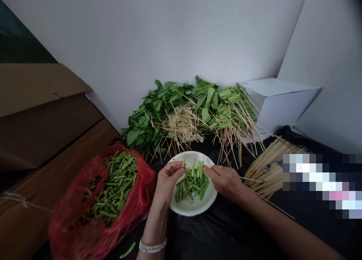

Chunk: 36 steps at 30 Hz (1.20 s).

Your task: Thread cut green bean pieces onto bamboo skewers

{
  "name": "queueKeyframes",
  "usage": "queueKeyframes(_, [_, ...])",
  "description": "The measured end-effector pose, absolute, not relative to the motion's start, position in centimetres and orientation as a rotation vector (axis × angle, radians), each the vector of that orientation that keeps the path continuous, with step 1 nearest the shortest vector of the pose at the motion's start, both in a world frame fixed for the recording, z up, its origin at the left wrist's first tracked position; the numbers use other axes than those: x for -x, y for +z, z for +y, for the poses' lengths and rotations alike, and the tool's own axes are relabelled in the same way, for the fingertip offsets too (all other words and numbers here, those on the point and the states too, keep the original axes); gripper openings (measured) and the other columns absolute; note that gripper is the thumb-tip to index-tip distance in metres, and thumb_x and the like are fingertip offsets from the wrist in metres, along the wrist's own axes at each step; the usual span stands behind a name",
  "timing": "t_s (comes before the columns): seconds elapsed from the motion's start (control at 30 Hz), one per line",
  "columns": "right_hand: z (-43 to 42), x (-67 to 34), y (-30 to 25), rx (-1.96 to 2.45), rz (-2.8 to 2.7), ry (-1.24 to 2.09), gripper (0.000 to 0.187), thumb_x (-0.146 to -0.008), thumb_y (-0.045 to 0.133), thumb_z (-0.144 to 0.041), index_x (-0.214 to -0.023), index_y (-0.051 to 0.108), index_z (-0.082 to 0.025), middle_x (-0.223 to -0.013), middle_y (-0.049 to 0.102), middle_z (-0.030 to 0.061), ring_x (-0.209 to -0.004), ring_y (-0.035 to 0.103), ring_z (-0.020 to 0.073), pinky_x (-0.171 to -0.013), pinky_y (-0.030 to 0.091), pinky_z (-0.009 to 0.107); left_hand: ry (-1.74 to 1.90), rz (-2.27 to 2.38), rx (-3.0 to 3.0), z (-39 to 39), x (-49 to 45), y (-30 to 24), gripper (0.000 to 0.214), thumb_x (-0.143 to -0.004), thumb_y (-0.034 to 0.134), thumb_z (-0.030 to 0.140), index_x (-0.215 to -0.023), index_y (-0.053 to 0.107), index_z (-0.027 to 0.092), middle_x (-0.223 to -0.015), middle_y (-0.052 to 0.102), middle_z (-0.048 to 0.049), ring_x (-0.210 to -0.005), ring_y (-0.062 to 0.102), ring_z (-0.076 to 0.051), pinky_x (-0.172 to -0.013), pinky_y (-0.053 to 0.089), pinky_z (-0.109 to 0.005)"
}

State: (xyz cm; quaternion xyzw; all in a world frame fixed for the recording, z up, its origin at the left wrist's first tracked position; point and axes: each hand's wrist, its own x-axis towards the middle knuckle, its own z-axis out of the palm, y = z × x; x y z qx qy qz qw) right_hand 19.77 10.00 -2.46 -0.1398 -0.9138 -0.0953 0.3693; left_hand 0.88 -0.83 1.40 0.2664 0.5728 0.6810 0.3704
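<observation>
A white plate (195, 209) lies on the black-covered table and holds several short green stem pieces (192, 184). My left hand (166, 180) is over the plate's left rim, fingers pinched on a few upright stem pieces (184, 161). My right hand (226, 180) is at the plate's right rim, fingers closed on stem pieces (199, 168) that stand up side by side. A thin bamboo skewer (250, 179) runs out from under my right hand to the right. The two hands nearly meet above the plate.
A red plastic bag (132, 207) full of cut green stems lies at the left. Skewered leafy greens (158, 109) and skewered stem bundles (232, 109) are piled against the wall. Loose bamboo skewers (271, 162) lie right, beside a white box (279, 97). Cardboard (36, 86) stands at left.
</observation>
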Motion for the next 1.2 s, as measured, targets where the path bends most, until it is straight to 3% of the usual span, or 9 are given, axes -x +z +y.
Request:
queueKeyframes(0.13, [9.99,-19.71,-2.54,0.363,-2.349,-0.229,0.023,-0.091,0.049,-0.016,-0.111,0.061,-0.013,-0.072,0.058,0.0012,-0.063,0.051,0.0137,-0.06,0.033,0.028,1.75,1.407,-0.615,-0.92,-0.72,0.95,0.029,-0.064,0.082,0.026,-0.089,0.071,0.016,-0.081,0.073,-0.0025,-0.072,0.065,-0.01,-0.069,0.05,-0.02])
queueKeyframes(0.3, [9.97,-19.63,-2.39,0.327,-2.331,-0.206,0.022,-0.091,0.048,-0.014,-0.109,0.061,-0.012,-0.071,0.058,0.0012,-0.063,0.051,0.0135,-0.059,0.033,0.028,1.709,1.345,-0.52,-0.93,-0.74,1.02,0.026,-0.058,0.085,0.023,-0.078,0.072,0.014,-0.07,0.07,0.0001,-0.061,0.06,-0.006,-0.063,0.048,-0.016])
queueKeyframes(1.2, [10.15,-19.68,-2.59,0.276,-2.404,-0.048,0.023,-0.088,0.045,-0.012,-0.104,0.062,-0.014,-0.072,0.06,0.0009,-0.063,0.054,0.0116,-0.059,0.036,0.024,1.492,1.46,-0.676,-0.83,-1.31,1.07,0.023,-0.058,0.084,0.029,-0.07,0.072,0.013,-0.059,0.062,0.0008,-0.052,0.049,-0.006,-0.052,0.038,-0.017])
